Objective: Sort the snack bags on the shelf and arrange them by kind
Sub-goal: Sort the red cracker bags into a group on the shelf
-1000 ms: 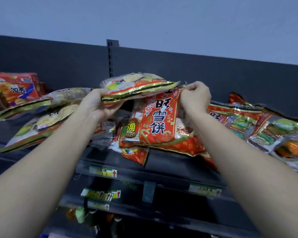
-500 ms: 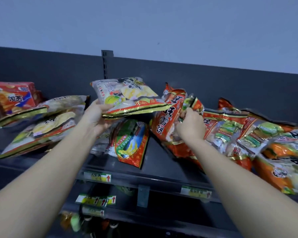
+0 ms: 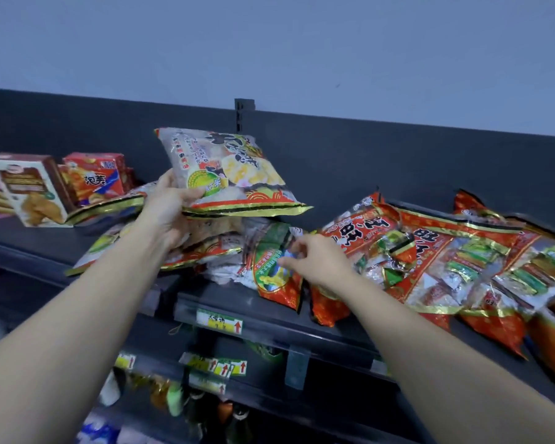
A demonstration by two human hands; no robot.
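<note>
Snack bags, mixed kinds, on the dark shelf (image 3: 269,310) across mid-frame. Centre: green-and-red bag (image 3: 274,272), with the right hand (image 3: 318,261) reaching onto it, fingers loose, nothing gripped. Right: red rice-cracker bags (image 3: 430,251), heaped. Centre-left, raised: pale rice-cracker bag (image 3: 228,174), gripped by the left hand (image 3: 167,206). Suggested: pinch the green bag's edge and lift it clear rather than drag; place the pale one with its likes (image 3: 109,205) at left.

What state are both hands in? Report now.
Left hand: holding pale yellow foil snack bag.
Right hand: open, by red foil bag with green oval.
</note>
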